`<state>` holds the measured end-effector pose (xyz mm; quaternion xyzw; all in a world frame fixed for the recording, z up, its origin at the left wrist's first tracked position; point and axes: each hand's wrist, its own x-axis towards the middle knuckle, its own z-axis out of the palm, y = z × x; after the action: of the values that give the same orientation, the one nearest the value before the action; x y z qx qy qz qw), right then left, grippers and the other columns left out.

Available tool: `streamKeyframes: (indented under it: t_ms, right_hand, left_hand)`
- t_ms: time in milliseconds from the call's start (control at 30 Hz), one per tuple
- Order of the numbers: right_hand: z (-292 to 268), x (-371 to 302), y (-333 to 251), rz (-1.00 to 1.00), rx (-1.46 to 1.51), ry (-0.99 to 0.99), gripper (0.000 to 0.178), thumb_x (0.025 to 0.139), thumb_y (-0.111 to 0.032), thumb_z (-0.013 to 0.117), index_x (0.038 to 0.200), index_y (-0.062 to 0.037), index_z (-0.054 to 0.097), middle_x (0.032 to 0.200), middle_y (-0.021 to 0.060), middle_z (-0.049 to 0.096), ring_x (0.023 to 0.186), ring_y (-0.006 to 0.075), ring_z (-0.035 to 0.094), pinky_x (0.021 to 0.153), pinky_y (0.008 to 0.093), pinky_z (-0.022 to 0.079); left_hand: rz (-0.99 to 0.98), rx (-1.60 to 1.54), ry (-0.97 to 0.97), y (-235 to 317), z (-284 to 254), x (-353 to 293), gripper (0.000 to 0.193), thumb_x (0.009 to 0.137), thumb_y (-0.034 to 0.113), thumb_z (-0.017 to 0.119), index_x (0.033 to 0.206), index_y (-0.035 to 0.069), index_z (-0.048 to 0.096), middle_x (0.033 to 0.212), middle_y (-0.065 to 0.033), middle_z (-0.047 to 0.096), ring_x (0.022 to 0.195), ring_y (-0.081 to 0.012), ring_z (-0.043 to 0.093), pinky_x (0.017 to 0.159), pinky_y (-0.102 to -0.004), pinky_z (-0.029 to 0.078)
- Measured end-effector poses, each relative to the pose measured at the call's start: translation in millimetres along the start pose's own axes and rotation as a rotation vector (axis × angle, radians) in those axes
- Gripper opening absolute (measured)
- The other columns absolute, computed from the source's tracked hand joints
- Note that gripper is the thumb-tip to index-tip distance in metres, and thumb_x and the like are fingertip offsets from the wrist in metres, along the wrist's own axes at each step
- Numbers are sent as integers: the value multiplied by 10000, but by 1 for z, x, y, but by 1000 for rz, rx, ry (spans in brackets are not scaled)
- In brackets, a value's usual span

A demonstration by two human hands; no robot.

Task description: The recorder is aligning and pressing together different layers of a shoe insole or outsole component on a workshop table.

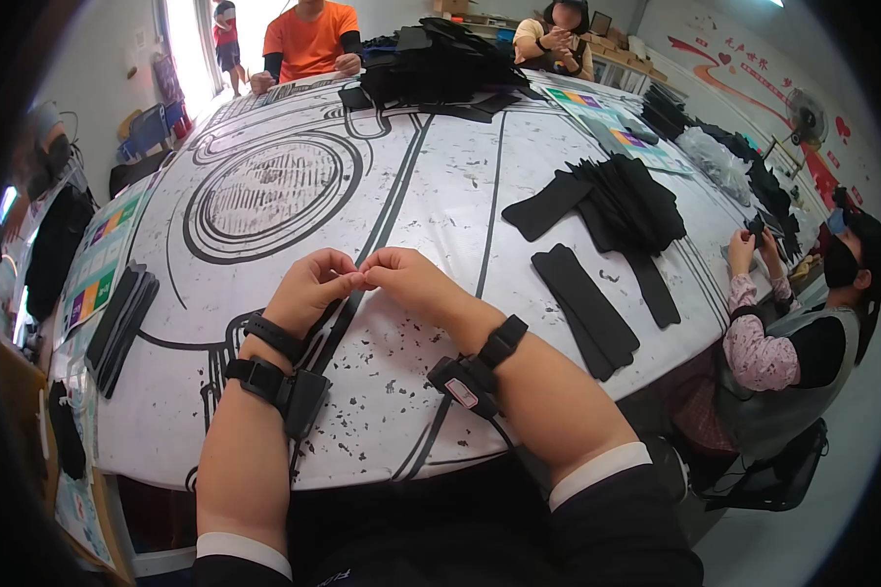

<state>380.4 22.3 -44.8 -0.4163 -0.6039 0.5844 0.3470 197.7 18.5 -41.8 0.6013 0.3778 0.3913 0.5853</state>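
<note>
My left hand (313, 286) and my right hand (408, 281) meet over the middle of the table, fingertips pinched together and touching. Anything between them is too small or hidden to make out. Each wrist wears black straps with a small black box; one box (306, 403) is on my left wrist, the other box (463, 386) on my right. To the right of my hands lie a couple of overlapping flat black strips (585, 311). Beyond these, a fanned heap of similar black pieces (631, 201) spreads out. At the left edge sits a neat stack of black strips (122, 328).
A white cloth with black line drawings and dark specks covers the table (431, 235). A large black pile (440, 68) stands at the far side. One person (313, 44) in orange sits there; another person (803, 333) works at the right. A clear plastic bag (715, 161) lies far right.
</note>
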Motion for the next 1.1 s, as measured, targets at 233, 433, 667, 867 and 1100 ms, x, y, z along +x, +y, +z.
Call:
streamKeyframes:
  t_ms: [233, 433, 667, 867, 1100]
  right_hand:
    - [1, 2, 6, -60, 5, -7, 227, 814, -212, 559, 886, -1, 605, 845, 64, 628, 784, 109, 556, 689, 230, 427]
    - [2, -3, -3, -13, -21, -18, 191, 811, -192, 557, 902, -32, 611, 871, 39, 626, 810, 86, 532, 720, 217, 397]
    - [1, -1, 0, -21, -17, -10, 196, 814, -200, 570, 900, -29, 612, 871, 32, 616, 800, 84, 524, 704, 214, 396]
    - [2, -1, 0, -22, -31, 14, 184, 821, -199, 576, 900, -36, 612, 861, 23, 601, 769, 77, 509, 676, 215, 396]
    - [2, 0, 2, -22, -35, 20, 181, 822, -200, 576, 907, -45, 612, 856, 14, 595, 744, 69, 493, 650, 216, 392]
  left_hand:
    - [-11, 0, -10, 0, 1, -2, 136, 837, 123, 636, 889, 43, 540, 829, 1, 578, 750, -60, 520, 683, -177, 411]
    - [5, 2, -40, -4, -4, -1, 174, 839, 160, 643, 893, 29, 542, 842, -31, 599, 801, -89, 571, 704, -184, 424]
    - [11, -1, -39, -3, -3, -2, 174, 843, 161, 638, 899, 37, 531, 845, -30, 599, 799, -80, 564, 697, -176, 419]
    - [11, -27, 11, 2, 0, -4, 176, 826, 108, 646, 888, 55, 489, 843, -41, 607, 789, -88, 581, 701, -176, 422]
    - [40, -78, -4, 1, 1, -3, 195, 795, 45, 655, 889, 58, 485, 847, -41, 607, 816, -102, 595, 714, -183, 427]
